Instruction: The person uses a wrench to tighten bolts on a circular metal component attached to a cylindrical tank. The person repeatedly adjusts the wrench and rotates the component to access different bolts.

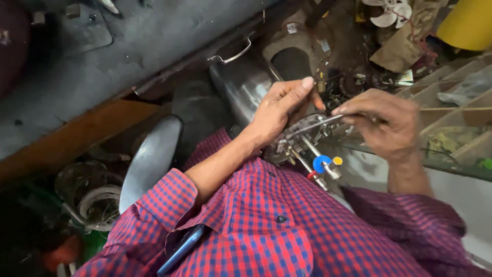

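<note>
Metal, bright and scuffed, is what I am looking at first: a small assembly of plates, rods and screws is sitting against my chest, just above the checked shirt. A blue disc with a yellow cap beside it is sticking out of its lower end, next to a red-tipped rod. My left hand is curling over the assembly from the left, fingers closed on its top edge and thumb stretched up. My right hand is pinching a thin metal tool, narrow and closed, and the tool's tip is lying across the top of the assembly, touching it.

Much is escaping me. My left palm is covering the near side of the assembly, so I cannot tell its full shape or how the parts join. The tool's handle is disappearing inside my right fist, so I cannot tell what kind of tool it is. Behind the hands a steel cylinder is running up into shadow. A blue phone is peeking out of the shirt pocket. A white fan blade is being cut off by the top edge, and the wooden shelf at right is blurring into clutter.
</note>
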